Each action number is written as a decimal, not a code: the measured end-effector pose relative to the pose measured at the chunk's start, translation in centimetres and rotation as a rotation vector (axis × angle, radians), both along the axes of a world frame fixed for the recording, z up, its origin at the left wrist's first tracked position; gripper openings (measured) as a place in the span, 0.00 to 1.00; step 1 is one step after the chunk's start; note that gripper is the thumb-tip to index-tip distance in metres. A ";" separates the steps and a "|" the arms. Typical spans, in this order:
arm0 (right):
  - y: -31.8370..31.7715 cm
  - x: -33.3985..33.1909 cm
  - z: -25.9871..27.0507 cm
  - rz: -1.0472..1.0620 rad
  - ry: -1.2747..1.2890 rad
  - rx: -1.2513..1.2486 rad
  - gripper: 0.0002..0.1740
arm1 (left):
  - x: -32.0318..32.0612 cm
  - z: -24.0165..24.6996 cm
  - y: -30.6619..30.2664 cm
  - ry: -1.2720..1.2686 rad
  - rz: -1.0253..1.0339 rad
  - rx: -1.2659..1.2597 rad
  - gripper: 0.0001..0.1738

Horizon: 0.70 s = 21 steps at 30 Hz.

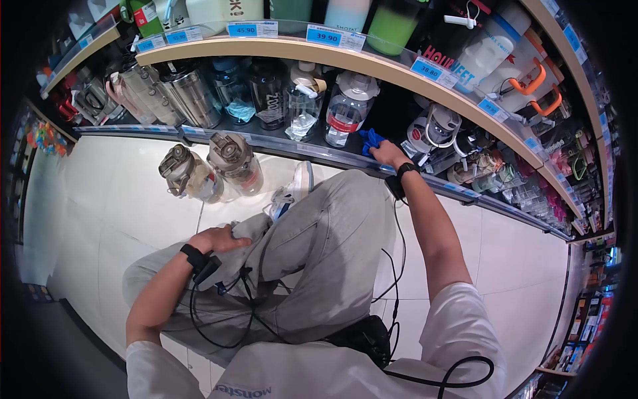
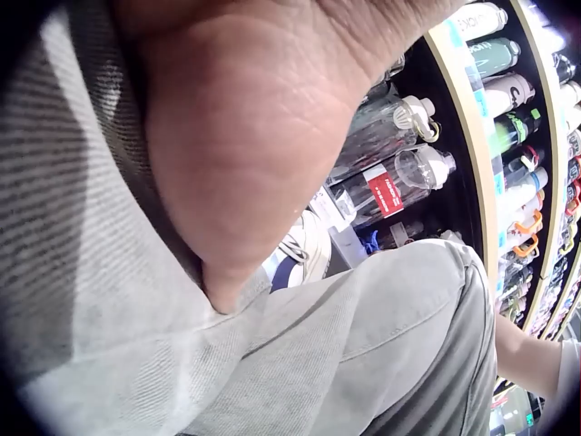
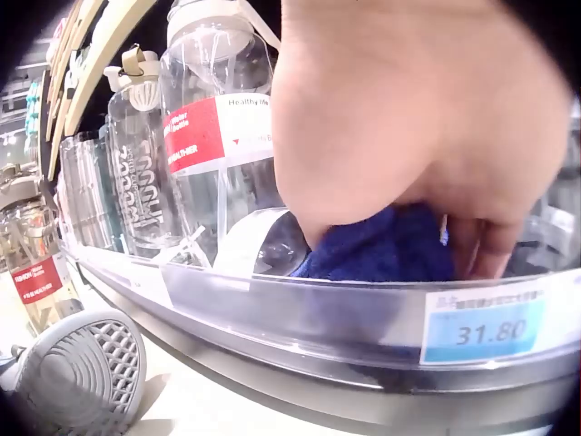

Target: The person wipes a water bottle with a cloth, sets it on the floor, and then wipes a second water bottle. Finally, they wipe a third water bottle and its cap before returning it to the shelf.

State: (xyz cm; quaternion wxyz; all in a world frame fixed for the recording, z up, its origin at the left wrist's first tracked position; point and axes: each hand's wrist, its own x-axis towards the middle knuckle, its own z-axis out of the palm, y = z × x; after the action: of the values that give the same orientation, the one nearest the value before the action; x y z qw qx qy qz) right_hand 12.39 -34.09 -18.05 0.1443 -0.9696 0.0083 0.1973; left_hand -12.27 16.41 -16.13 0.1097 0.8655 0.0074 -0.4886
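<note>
My right hand (image 1: 387,154) grips a blue cloth (image 1: 371,141) on the lower shelf, just behind the clear price rail. In the right wrist view the cloth (image 3: 381,247) bunches under the curled fingers, close to the shelf surface. Left of it stands a large clear water bottle (image 1: 349,110) with a red and white label. My left hand (image 1: 222,239) rests on the trouser leg over my bent knee, holding nothing. Two clear bottles with grey-brown lids, one bottle (image 1: 193,174) beside another bottle (image 1: 237,164), stand on the floor before the shelf.
More bottles (image 1: 270,93) line the lower shelf to the left, and small cups (image 1: 488,166) sit to the right. An upper shelf edge (image 1: 279,48) with price tags overhangs them. Black cables (image 1: 397,279) hang from my wrists. A shoe (image 1: 302,179) is near the rail.
</note>
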 end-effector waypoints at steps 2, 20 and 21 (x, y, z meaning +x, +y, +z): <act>0.1 -0.2 -0.1 -0.013 0.008 0.055 0.37 | -0.2 0.1 0.2 -0.009 -0.008 -0.004 0.72; -1.3 -2.1 0.5 -0.083 -0.362 0.807 0.21 | 0.3 1.4 -0.6 0.055 0.022 0.015 0.71; -1.2 -2.5 0.4 0.077 -0.536 0.412 0.24 | 0.1 0.7 -0.2 0.031 0.021 0.005 0.70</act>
State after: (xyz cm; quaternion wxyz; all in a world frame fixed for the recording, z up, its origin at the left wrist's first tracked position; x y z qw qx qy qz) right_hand 9.89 -35.29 -17.69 0.3265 -0.9371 -0.1065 -0.0620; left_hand -12.21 16.23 -15.47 0.1124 0.8581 0.0193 -0.5007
